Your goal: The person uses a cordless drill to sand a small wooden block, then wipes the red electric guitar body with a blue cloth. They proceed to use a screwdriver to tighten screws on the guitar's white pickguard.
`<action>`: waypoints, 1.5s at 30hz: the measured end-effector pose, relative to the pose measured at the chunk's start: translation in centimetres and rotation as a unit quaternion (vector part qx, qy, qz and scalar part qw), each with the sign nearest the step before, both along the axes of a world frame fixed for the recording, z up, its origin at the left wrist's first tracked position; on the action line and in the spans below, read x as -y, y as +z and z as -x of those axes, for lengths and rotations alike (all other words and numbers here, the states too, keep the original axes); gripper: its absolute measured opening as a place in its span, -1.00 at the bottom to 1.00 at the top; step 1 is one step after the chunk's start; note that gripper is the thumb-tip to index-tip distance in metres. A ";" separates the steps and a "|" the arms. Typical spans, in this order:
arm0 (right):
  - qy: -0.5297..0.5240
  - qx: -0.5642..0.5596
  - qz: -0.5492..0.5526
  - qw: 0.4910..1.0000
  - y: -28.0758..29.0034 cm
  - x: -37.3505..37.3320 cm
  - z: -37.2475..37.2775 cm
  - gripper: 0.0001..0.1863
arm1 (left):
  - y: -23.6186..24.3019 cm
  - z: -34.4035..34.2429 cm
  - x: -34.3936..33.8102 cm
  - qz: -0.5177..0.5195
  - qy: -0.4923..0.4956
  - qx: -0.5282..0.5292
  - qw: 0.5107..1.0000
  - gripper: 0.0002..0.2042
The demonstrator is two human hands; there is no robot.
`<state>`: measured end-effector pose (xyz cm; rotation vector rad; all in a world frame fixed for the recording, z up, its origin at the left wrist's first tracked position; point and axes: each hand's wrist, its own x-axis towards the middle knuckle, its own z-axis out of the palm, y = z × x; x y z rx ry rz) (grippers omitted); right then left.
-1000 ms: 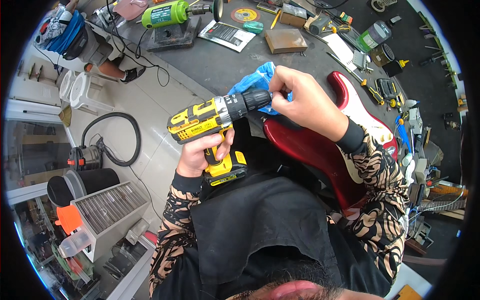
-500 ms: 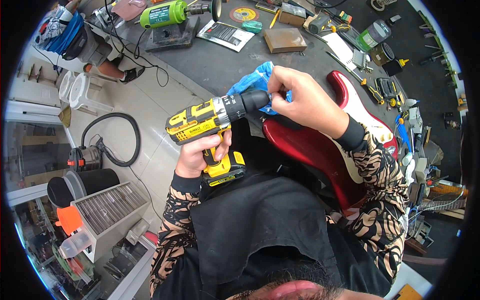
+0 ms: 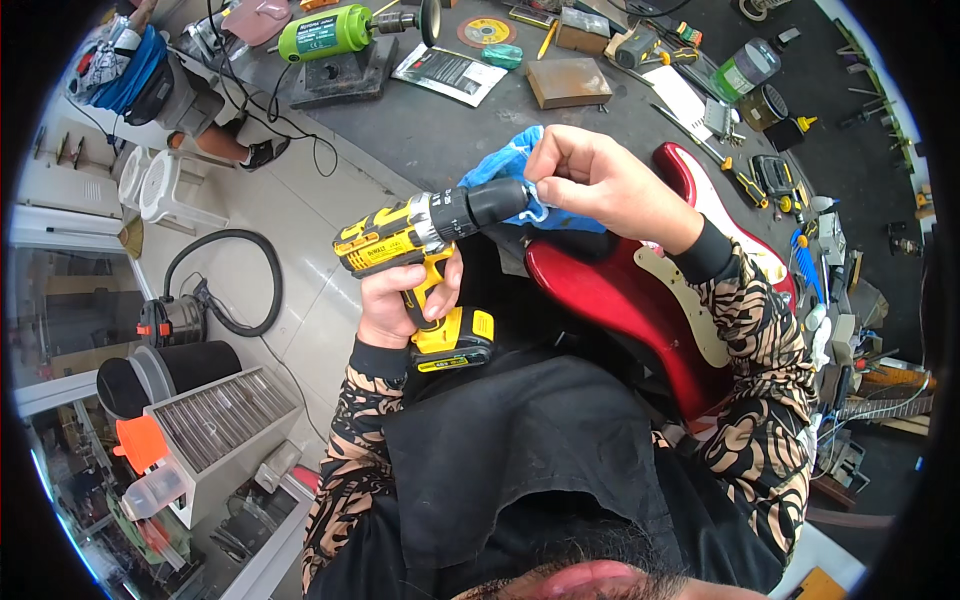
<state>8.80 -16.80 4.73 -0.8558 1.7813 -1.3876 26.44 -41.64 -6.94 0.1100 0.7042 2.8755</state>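
Note:
My left hand (image 3: 400, 302) is wrapped round the handle of a yellow and black cordless drill (image 3: 385, 238), held level with its chuck pointing right. At the chuck's front end my right hand (image 3: 590, 185) is pinched, thumb against forefinger. Whatever small thing sits between those fingers is too small to name. Just behind the chuck and right hand lies a crumpled blue cloth (image 3: 505, 158) on the bench. Below my right forearm rests a dark red electric guitar body (image 3: 610, 300) with a cream pickguard (image 3: 690, 310), partly covered by my sleeve.
On the dark bench (image 3: 440, 130) stand a green bench grinder (image 3: 325, 35), a flat metal block (image 3: 568, 82) and a bottle (image 3: 748, 70). Screwdrivers (image 3: 740, 180) and small tools crowd the right side. A vacuum cleaner (image 3: 172, 318) and white stool (image 3: 172, 185) are on the left floor, with another person beyond.
My right hand has shifted slightly left along with the chuck's tip. The drill has tilted a little, and more of the pickguard shows beneath my right wrist.

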 end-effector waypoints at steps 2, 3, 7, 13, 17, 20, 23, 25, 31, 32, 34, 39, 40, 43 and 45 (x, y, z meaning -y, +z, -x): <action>-0.004 0.010 0.016 1.000 0.1 0.3 0.1 -0.89 | -0.4 0.0 0.0 -0.019 0.008 -0.004 1.000 -0.35; -0.011 0.011 0.026 1.000 0.0 0.4 0.1 -0.89 | -0.6 0.0 -0.1 -0.029 0.012 -0.006 0.999 -0.30; -0.100 -0.093 0.071 0.988 0.2 0.2 3.4 -0.92 | -2.3 0.3 0.1 -0.113 -0.027 -0.040 0.992 -0.27; -0.256 -0.411 0.010 0.875 0.6 -3.0 6.1 -0.59 | -1.8 1.4 0.4 -0.160 -0.026 -0.126 0.979 -0.33; -0.151 -0.251 0.065 0.954 2.2 -2.5 0.2 -0.68 | 4.5 1.0 0.4 0.116 0.136 -0.142 0.974 -0.55; -0.107 -0.071 0.107 0.986 3.5 -3.4 -4.9 -0.57 | 6.6 1.7 -2.1 0.462 0.262 -0.140 0.835 -0.44; -0.110 0.103 0.224 0.963 3.5 -4.4 -7.2 -0.43 | 3.8 2.7 -4.9 0.473 0.262 -0.200 0.817 -0.38; -0.139 0.138 0.278 0.941 3.3 -5.4 -7.4 -0.39 | 1.6 2.4 -8.2 0.451 0.208 -0.164 0.852 -0.35; -0.245 0.275 0.353 0.860 2.4 -5.7 -8.3 -0.61 | 3.7 1.4 -13.2 0.509 0.100 -0.149 0.842 -0.43; -0.251 0.310 0.345 0.849 2.0 -5.8 -8.5 -0.64 | 1.6 0.4 -13.7 0.499 0.132 -0.066 0.854 -0.42; -0.299 0.358 0.335 0.819 1.7 -6.0 -9.0 -0.68 | -3.4 0.1 -15.9 0.435 0.167 0.080 0.881 -0.37; -0.330 0.362 0.335 0.805 -0.4 -4.8 -10.0 -0.60 | -3.8 -2.2 -17.5 0.610 0.432 -0.119 0.654 -0.44; -0.327 0.337 0.338 0.815 -0.8 -4.6 -10.0 -0.60 | -3.5 -2.0 -17.6 0.607 0.434 -0.157 0.647 -0.44; -0.343 0.339 0.328 0.812 -1.3 -4.4 -10.5 -0.56 | -3.7 -3.0 -15.4 0.511 0.320 -0.202 0.771 -0.41; -0.343 0.349 0.342 0.802 -1.5 -4.0 -11.0 -0.58 | -4.9 -4.5 -14.4 0.457 0.249 -0.124 0.845 -0.36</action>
